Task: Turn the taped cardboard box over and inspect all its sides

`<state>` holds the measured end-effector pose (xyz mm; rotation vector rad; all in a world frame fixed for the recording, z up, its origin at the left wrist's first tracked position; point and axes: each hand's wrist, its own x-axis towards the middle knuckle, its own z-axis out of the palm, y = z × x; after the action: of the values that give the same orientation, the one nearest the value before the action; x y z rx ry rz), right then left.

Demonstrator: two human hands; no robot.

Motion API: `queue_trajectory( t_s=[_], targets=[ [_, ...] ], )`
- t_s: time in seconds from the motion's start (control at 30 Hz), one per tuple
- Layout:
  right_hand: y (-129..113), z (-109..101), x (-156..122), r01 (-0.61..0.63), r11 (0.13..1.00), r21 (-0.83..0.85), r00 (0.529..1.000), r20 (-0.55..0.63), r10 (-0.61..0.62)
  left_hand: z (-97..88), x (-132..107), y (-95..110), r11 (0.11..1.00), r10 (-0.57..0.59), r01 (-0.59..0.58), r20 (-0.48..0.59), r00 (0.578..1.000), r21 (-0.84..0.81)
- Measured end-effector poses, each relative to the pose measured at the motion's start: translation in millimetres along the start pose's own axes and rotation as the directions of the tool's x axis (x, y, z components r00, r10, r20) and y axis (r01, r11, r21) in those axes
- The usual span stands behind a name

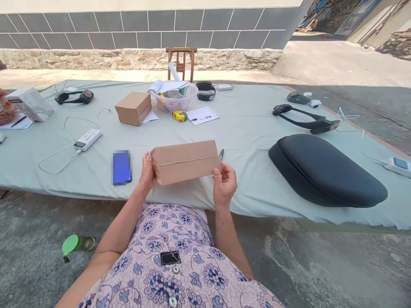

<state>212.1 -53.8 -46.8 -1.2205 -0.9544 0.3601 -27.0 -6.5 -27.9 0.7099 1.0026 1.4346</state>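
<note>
A brown cardboard box [186,160] is held between my two hands above the near edge of the table, its long face with a seam turned up toward me. My left hand [147,171] grips the box's left end, fingers mostly behind it. At the right end, my right hand [224,182] pinches the lower corner, thumb in front. Just past that corner a dark pen [221,155] pokes out, partly hidden by the box. Left of my left hand lies a phone [121,167] with a blurred blue screen.
A black cushion-like case [324,171] fills the near right. Farther back are a second cardboard box [133,108], a plastic basket [180,104], a yellow tape measure [179,116] and a black headset [305,119]. A white power bank [87,139] trails a cable. Another person's hand [5,109] shows far left.
</note>
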Motion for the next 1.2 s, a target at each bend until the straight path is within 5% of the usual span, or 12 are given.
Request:
queue_trajectory(
  t_s=[0.53, 0.7, 0.9, 1.2],
  targets=[
    [-14.9, 4.1, -9.2, 0.049, 0.999, 0.015, 0.994, 0.101, -0.05, 5.3, -10.4, 21.2, 0.992, 0.091, -0.095, 0.048, 0.995, 0.082],
    [-27.0, 0.2, -8.4, 0.107, 0.993, -0.04, 0.992, 0.07, -0.104, 6.4, -14.3, 24.4, 0.987, 0.163, -0.162, -0.043, 0.986, 0.02],
    [-25.3, 3.6, -5.2, 0.091, 0.995, -0.048, 0.991, 0.102, -0.086, 5.3, -20.6, 30.9, 0.968, 0.217, -0.23, 0.123, 0.968, 0.104],
    [-16.1, 16.4, -5.8, 0.114, 0.993, 0.034, 0.993, 0.038, -0.116, 3.3, -8.0, 31.4, 0.983, 0.138, -0.153, 0.145, 0.98, 0.099]
  ],
)
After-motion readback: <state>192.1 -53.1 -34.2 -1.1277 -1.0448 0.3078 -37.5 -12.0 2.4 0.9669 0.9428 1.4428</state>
